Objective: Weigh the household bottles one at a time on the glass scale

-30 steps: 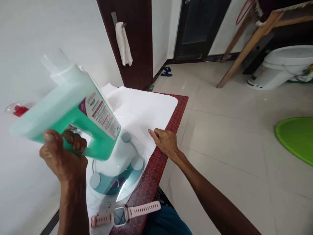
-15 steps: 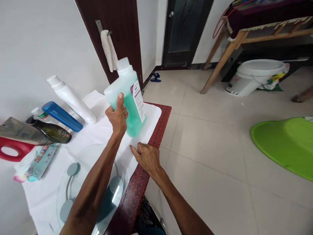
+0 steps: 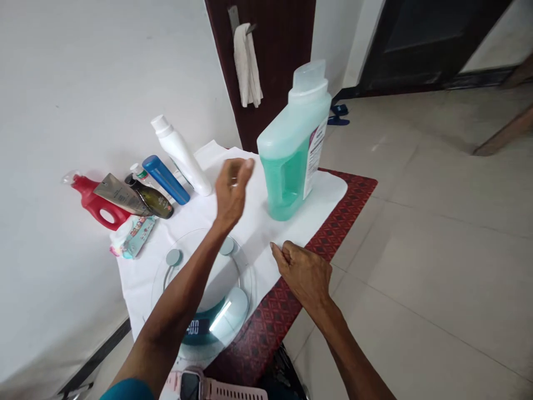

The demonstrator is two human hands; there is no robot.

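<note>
Jug (image 3: 275, 180) of green liquid: it stands upright on the bench's (image 3: 283, 314) white cloth (image 3: 258, 236), ahead of the right hand (image 3: 306, 273) and right of the left hand (image 3: 231, 194). Nearest me, below both hands, lies a pink-strapped watch (image 3: 190, 385); beyond it, a round glass scale (image 3: 208, 291) sits partly under the left forearm. The right hand is empty and loosely fisted, thumb out, at the bench's red edge. The left, also empty, hovers half open, apart from the jug. Left of it are several bottles (image 3: 166, 179) and a wipes packet (image 3: 137, 236). Farther off, a towel (image 3: 246, 66) hangs on a door (image 3: 283, 50).
</note>
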